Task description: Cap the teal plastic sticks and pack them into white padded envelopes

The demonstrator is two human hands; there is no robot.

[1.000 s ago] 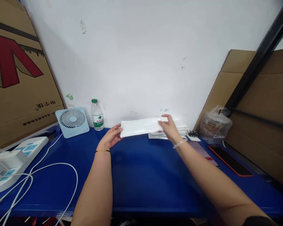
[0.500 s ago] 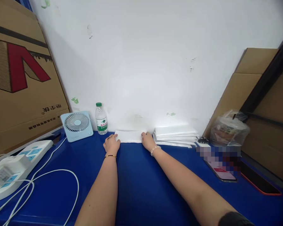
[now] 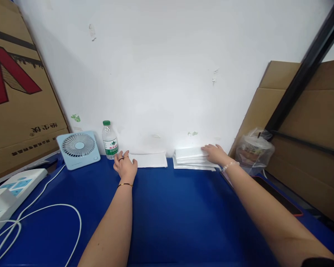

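Observation:
A flat white folded sheet (image 3: 151, 160), perhaps paper or a thin bag, lies along the wall at the back of the blue table. At its left end rests my left hand (image 3: 125, 165), fingers spread and thumb by the sheet's edge. To the right sits an uneven stack of similar white folded pieces (image 3: 192, 157). My right hand (image 3: 215, 154) reaches over the right end of that stack, fingers stretched out and touching the top piece. Neither hand visibly grips anything.
Just behind my left hand stands a water bottle (image 3: 110, 142), with a light blue fan (image 3: 79, 148) beside it. A power strip (image 3: 19, 193) and white cable (image 3: 79, 218) lie left. A bagged cup (image 3: 254, 150) and dark phone (image 3: 278, 194) are right; cardboard (image 3: 311, 148) flanks the table.
My right hand has left the single sheet's right end and moved right onto the stack. My left hand stays near the sheet's left end, its fingers wider apart. The view has shifted right.

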